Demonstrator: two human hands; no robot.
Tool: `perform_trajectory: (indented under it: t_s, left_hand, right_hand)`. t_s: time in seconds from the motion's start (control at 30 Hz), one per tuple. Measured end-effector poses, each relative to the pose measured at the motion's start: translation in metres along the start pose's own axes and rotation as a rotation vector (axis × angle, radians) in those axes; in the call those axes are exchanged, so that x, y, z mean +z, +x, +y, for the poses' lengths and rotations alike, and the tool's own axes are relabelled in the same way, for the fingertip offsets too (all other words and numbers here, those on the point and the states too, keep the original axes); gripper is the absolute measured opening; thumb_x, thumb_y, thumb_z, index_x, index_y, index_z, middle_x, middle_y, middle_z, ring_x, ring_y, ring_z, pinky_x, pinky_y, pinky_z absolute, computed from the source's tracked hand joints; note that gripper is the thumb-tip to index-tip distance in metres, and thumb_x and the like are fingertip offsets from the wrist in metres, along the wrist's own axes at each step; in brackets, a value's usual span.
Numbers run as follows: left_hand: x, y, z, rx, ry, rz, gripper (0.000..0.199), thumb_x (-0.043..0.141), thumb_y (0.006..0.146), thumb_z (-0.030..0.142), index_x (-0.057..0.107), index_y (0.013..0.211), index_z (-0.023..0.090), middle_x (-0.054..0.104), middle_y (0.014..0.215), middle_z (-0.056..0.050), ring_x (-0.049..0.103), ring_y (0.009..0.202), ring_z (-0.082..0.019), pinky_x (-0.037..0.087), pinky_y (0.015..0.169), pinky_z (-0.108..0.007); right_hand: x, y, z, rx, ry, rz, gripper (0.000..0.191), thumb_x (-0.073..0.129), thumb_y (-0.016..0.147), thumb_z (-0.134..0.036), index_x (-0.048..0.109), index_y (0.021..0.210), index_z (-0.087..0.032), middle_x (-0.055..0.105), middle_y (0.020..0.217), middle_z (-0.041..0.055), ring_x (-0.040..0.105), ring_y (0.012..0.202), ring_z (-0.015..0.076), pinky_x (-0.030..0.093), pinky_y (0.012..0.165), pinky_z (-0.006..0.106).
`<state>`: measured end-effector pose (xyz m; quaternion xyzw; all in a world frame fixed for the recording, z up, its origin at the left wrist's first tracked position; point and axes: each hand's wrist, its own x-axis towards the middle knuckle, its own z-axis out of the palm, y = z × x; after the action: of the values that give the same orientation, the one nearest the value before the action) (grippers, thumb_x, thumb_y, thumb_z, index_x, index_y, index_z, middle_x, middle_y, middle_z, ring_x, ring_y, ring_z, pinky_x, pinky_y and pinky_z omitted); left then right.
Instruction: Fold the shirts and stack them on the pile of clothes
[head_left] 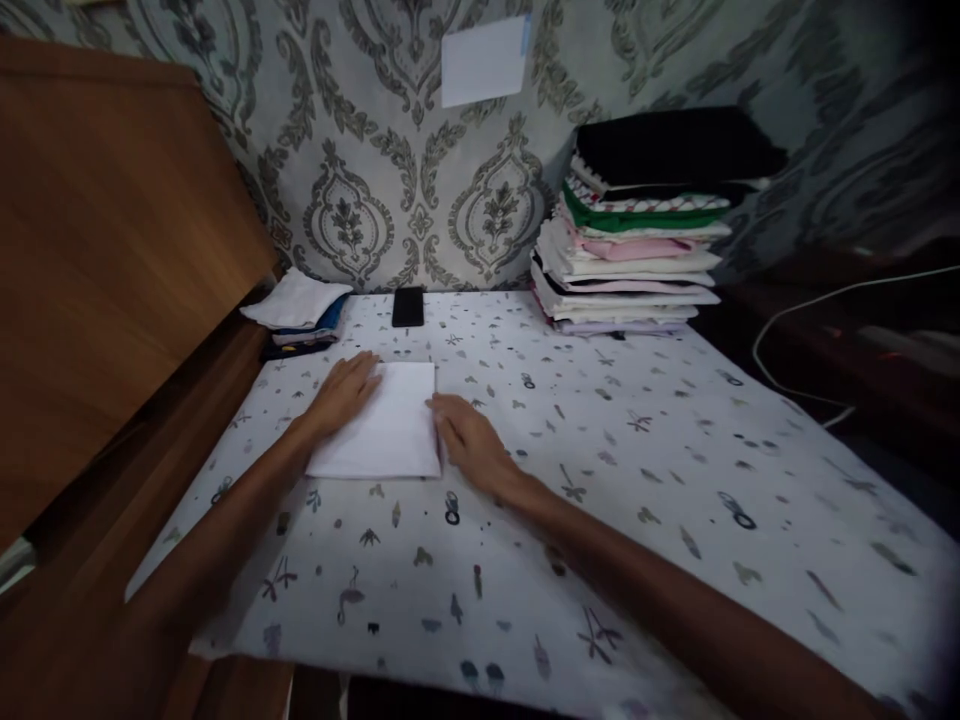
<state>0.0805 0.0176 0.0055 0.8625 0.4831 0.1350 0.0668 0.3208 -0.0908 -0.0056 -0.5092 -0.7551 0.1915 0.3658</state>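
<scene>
A folded white cloth point(390, 425) lies flat in front of me, roughly square, its front edge neat and straight. My left hand point(343, 393) rests on its upper left part, palm down with the fingers stretched out. At the cloth's right edge is my right hand point(471, 440), its fingers curled and closed on that border, with the thumb close to the forefinger. The undersides of the fingers are hidden.
Patterned white sheet point(525, 560) covers the surface. At the back stand a small folded pile point(300, 305), a black phone point(408, 307) and a tall stack of folded clothes point(630, 260). A wooden panel point(112, 240) rises at left; a white cable point(795, 310) hangs at right.
</scene>
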Motion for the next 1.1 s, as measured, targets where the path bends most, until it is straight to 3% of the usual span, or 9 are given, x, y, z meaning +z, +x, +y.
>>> perform_trajectory:
  t_s: [0.1,0.23,0.37,0.57,0.67,0.77,0.83,0.97,1.1]
  left_hand:
    - [0.001,-0.014,0.04,0.233,0.029,-0.147,0.06,0.024,0.103,0.051,0.038,0.152,0.019,0.034,0.162,-0.011,0.025,0.152,-0.023,0.014,0.124,-0.047]
    - [0.007,-0.03,0.078,0.425,0.059,-0.258,0.064,0.027,0.103,0.056,0.035,0.154,0.017,0.032,0.162,-0.013,0.024,0.152,-0.024,0.011,0.124,-0.047]
    - [0.012,-0.049,0.09,0.508,0.056,-0.282,0.065,0.032,0.102,0.057,0.035,0.154,0.019,0.032,0.163,-0.011,0.02,0.153,-0.025,0.006,0.125,-0.046]
    - [0.002,-0.08,0.101,0.628,-0.152,-0.311,0.063,0.044,0.099,0.054,0.039,0.152,0.02,0.035,0.16,-0.011,0.028,0.151,-0.025,0.007,0.126,-0.043]
    - [-0.008,-0.085,0.087,0.501,-0.322,-0.197,0.051,0.032,0.104,0.047,0.052,0.142,0.02,0.056,0.146,-0.009,0.047,0.14,-0.02,0.021,0.124,-0.039]
    - [-0.011,-0.085,0.06,0.159,-0.258,0.034,0.054,0.025,0.105,0.047,0.054,0.14,0.018,0.054,0.147,-0.012,0.042,0.143,-0.023,0.024,0.123,-0.045]
    - [-0.005,-0.086,0.043,0.028,-0.123,0.016,0.064,0.03,0.101,0.056,0.041,0.15,0.016,0.037,0.159,-0.016,0.026,0.151,-0.028,0.019,0.123,-0.052]
    - [0.007,-0.087,0.023,0.022,-0.031,-0.18,0.078,0.034,0.097,0.065,0.022,0.158,0.018,0.019,0.167,-0.014,0.012,0.155,-0.029,0.012,0.124,-0.052]
    - [-0.004,-0.054,-0.004,-0.065,-0.12,-0.037,0.071,0.033,0.098,0.057,0.028,0.155,0.014,0.025,0.164,-0.017,0.023,0.152,-0.029,0.021,0.121,-0.047]
  right_hand:
    - [-0.003,0.044,0.017,0.036,0.055,-0.024,0.043,0.033,0.102,-0.029,0.06,0.131,-0.013,0.064,0.133,0.0141,0.058,0.123,0.0225,0.042,0.11,0.044]
    - [0.011,0.083,0.024,0.017,0.085,-0.266,0.051,0.03,0.104,-0.041,0.058,0.137,-0.013,0.057,0.144,0.0146,0.05,0.135,0.0239,0.033,0.116,0.044]
    - [0.027,0.088,0.029,0.022,-0.002,-0.388,0.055,0.031,0.104,-0.049,0.056,0.141,-0.016,0.042,0.157,0.0123,0.028,0.15,0.026,0.014,0.123,0.051]
    - [0.029,0.087,0.034,0.002,-0.056,-0.365,0.044,0.04,0.103,-0.042,0.055,0.14,-0.025,0.042,0.157,0.0067,0.029,0.15,0.0253,0.016,0.123,0.051]
    - [0.026,0.081,0.026,-0.021,-0.064,-0.304,0.043,0.041,0.102,-0.035,0.057,0.138,-0.018,0.047,0.154,0.0121,0.033,0.148,0.0263,0.023,0.121,0.049]
    - [0.026,0.064,0.014,-0.08,-0.115,-0.228,0.045,0.042,0.101,-0.033,0.055,0.138,-0.012,0.043,0.155,0.017,0.031,0.148,0.0263,0.025,0.12,0.046]
    - [0.025,0.049,0.005,-0.088,-0.141,-0.202,0.048,0.044,0.099,-0.032,0.053,0.14,-0.01,0.038,0.157,0.0188,0.028,0.149,0.0276,0.025,0.12,0.046]
    - [0.02,0.019,-0.004,0.027,-0.118,-0.143,0.051,0.044,0.099,-0.036,0.049,0.142,-0.011,0.032,0.159,0.021,0.025,0.15,0.0317,0.025,0.12,0.052]
    - [0.01,0.003,-0.007,0.19,0.034,-0.056,0.049,0.046,0.096,-0.039,0.05,0.14,-0.016,0.044,0.147,0.018,0.042,0.138,0.0295,0.038,0.112,0.049]
